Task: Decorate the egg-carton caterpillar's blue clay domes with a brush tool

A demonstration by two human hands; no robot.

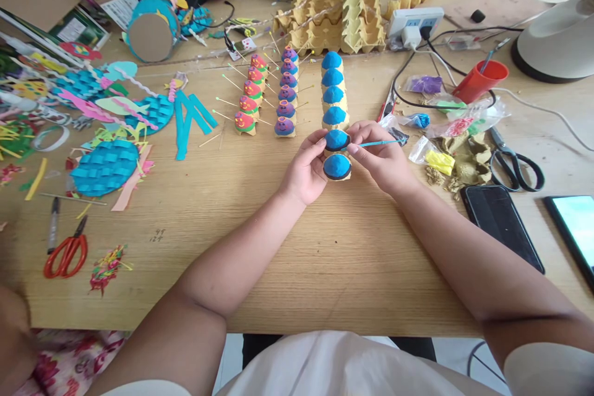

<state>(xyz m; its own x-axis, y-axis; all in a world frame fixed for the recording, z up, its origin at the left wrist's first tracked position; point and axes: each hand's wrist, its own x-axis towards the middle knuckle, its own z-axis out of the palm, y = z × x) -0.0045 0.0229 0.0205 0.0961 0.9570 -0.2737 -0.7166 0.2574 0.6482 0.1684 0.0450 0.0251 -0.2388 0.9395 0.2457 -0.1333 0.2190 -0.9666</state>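
A strip of egg-carton cups (334,96) stretches away from me, its domes covered in blue clay. A dark band runs round the near edge of the two closest domes. My left hand (309,167) grips the strip from the left, thumb and fingers on the second-nearest dome (336,139). From the right, my right hand (378,158) is closed round a thin blue stick (378,143), its fingertips against the same dome's edge. To the left stand two finished-looking strips with faces and pins: a red and green caterpillar (248,103) and a purple caterpillar (286,109).
Egg cartons (320,18) and a power strip (414,17) lie at the back. At right are a red cup (481,80), clay bags (440,162), black scissors (515,164) and a phone (501,223). Red scissors (67,253) and blue woven paper crafts (106,167) lie left, near another person's arm.
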